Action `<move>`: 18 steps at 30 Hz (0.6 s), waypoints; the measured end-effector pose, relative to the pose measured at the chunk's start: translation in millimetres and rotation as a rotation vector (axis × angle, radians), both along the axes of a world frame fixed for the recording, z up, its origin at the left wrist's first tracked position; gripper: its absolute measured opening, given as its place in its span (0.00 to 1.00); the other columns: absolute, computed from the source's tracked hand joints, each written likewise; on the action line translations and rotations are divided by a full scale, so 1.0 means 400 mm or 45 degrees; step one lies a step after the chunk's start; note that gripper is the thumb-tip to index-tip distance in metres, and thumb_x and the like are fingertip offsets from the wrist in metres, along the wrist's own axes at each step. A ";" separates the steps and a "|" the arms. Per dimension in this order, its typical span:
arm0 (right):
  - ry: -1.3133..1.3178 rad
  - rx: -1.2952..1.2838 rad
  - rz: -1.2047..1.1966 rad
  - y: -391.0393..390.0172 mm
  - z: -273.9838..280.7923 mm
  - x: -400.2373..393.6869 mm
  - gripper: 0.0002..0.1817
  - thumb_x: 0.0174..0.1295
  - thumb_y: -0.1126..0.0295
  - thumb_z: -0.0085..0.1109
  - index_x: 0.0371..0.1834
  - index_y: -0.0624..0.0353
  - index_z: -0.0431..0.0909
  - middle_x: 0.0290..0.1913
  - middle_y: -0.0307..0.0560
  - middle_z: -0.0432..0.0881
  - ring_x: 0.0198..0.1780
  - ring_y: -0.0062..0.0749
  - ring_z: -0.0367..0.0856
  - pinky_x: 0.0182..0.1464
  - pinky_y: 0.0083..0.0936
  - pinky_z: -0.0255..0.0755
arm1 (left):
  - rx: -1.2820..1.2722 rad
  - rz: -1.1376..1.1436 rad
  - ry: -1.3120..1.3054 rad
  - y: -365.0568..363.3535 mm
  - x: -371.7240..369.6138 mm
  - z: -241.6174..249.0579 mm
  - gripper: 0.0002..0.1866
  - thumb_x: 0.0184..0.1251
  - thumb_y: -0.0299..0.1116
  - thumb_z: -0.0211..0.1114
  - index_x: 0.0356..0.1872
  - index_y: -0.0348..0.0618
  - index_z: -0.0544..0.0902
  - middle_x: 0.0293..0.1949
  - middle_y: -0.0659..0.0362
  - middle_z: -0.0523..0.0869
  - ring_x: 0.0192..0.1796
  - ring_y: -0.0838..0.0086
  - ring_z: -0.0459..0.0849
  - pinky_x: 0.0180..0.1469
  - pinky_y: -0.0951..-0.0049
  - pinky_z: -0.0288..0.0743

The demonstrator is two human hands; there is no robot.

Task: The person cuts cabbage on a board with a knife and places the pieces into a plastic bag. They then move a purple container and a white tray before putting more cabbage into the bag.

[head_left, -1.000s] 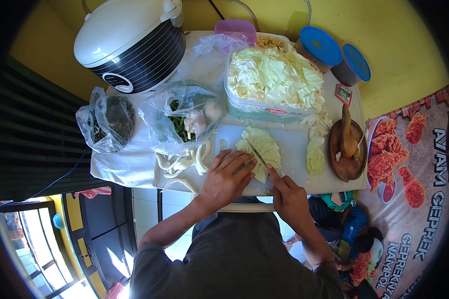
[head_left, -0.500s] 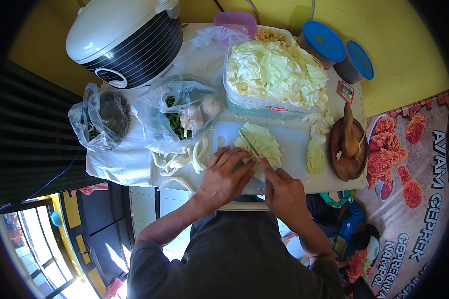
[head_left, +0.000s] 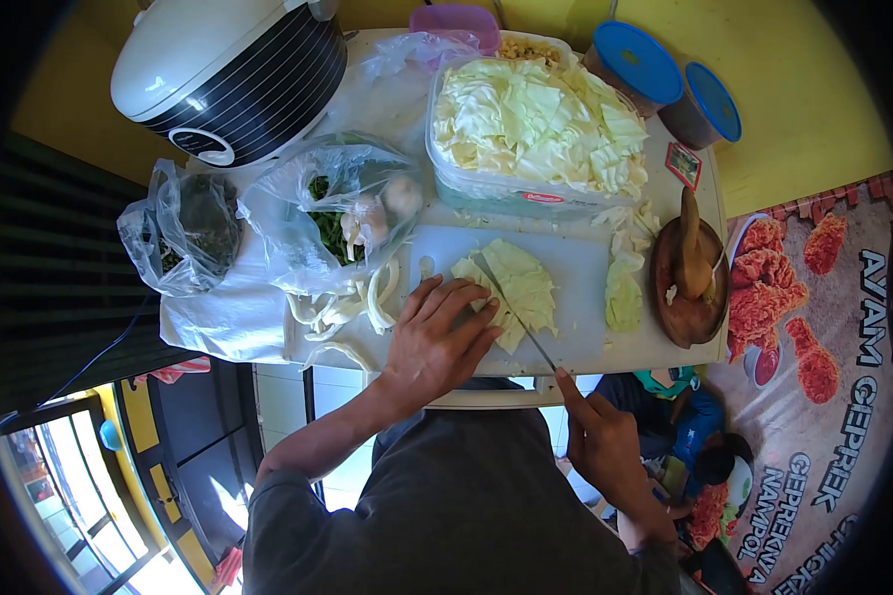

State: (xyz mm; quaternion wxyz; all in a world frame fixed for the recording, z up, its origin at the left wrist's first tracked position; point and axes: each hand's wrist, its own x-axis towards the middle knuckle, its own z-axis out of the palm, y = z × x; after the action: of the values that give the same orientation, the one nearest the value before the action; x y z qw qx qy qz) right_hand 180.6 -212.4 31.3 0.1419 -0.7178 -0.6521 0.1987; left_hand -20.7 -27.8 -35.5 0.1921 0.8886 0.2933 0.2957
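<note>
A pale green cabbage leaf (head_left: 531,288) lies on the white cutting board (head_left: 580,268). The fingers of my left hand (head_left: 439,335) are bent together and hold down the near left edge of the leaf. My right hand (head_left: 605,436) is closed around the handle of a knife (head_left: 532,340), past the board's near edge. The blade slants up and left across the leaf, its tip near the far side. Cut cabbage pieces (head_left: 541,124) heap up in a clear plastic tub behind the board. Another cabbage piece (head_left: 623,297) rests at the board's right.
Left of the board are pale cabbage ribs (head_left: 332,312), a plastic bag (head_left: 342,213) with greens and garlic, and a second bag (head_left: 184,233). A rice cooker (head_left: 233,89) stands behind. At right sit a mortar (head_left: 670,312) with pestle and blue-lidded containers (head_left: 637,61). People sit below.
My right hand has drawn the knife back toward me and to the right, so more of the blade shows. My left hand stays on the leaf. The view has shifted slightly.
</note>
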 end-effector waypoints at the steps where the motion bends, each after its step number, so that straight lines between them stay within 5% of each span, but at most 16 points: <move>1: 0.013 -0.024 -0.021 -0.012 0.011 0.000 0.33 0.64 0.81 0.62 0.76 0.54 0.77 0.26 0.48 0.76 0.20 0.42 0.77 0.23 0.39 0.72 | -0.011 0.006 -0.008 -0.002 0.002 0.000 0.15 0.62 0.34 0.79 0.50 0.46 0.92 0.57 0.59 0.86 0.65 0.62 0.83 0.74 0.48 0.70; 8: 0.130 0.026 -0.042 -0.053 0.010 0.032 0.28 0.68 0.81 0.62 0.72 0.59 0.79 0.24 0.49 0.75 0.20 0.41 0.76 0.23 0.38 0.69 | -0.072 0.040 0.046 0.010 -0.017 0.025 0.21 0.59 0.35 0.80 0.54 0.45 0.89 0.59 0.56 0.85 0.66 0.59 0.81 0.74 0.44 0.69; 10: 0.187 0.159 -0.125 -0.050 -0.020 0.035 0.35 0.63 0.82 0.64 0.77 0.53 0.76 0.26 0.48 0.78 0.21 0.40 0.78 0.25 0.38 0.73 | -0.064 0.062 0.048 0.012 -0.015 0.034 0.24 0.59 0.36 0.80 0.58 0.45 0.88 0.61 0.54 0.83 0.67 0.58 0.80 0.74 0.43 0.68; 18: 0.158 0.302 -0.178 0.068 -0.083 -0.002 0.33 0.68 0.83 0.59 0.79 0.56 0.73 0.30 0.55 0.79 0.26 0.47 0.81 0.31 0.40 0.75 | 0.095 -0.059 0.297 0.005 0.045 0.017 0.30 0.72 0.51 0.70 0.70 0.50 0.82 0.72 0.53 0.78 0.76 0.57 0.73 0.78 0.42 0.58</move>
State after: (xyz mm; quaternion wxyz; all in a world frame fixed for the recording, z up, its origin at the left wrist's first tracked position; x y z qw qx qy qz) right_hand 179.9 -185.1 -1.9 0.2791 -0.7260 -0.6093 0.1538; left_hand -2.9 -25.8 -28.8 0.1301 0.9301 0.2818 0.1965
